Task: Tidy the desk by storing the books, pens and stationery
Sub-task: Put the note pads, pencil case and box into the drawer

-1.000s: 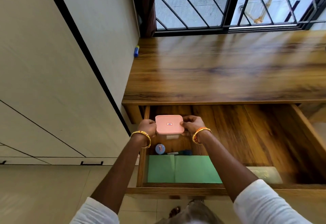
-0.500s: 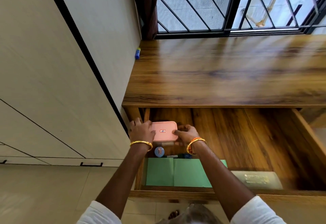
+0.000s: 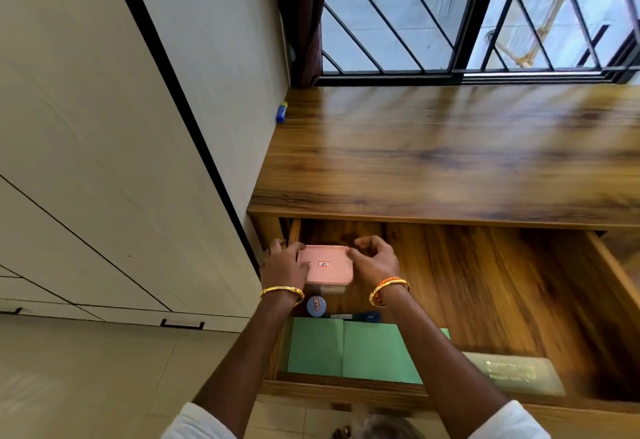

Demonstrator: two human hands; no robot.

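The pink box [image 3: 325,264] sat in the open drawer's [image 3: 450,283] far left corner, long axis running left to right. The left hand [image 3: 284,263] gripped its left end; the right hand [image 3: 373,258], fingers loosely curled, touched its right end.

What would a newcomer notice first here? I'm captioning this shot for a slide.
The pink box at the back left of the open drawer, with the left hand and right hand at its two sides. Then the green folders at the drawer's front, and the blue glue stick lying alone in the desktop's far left corner.
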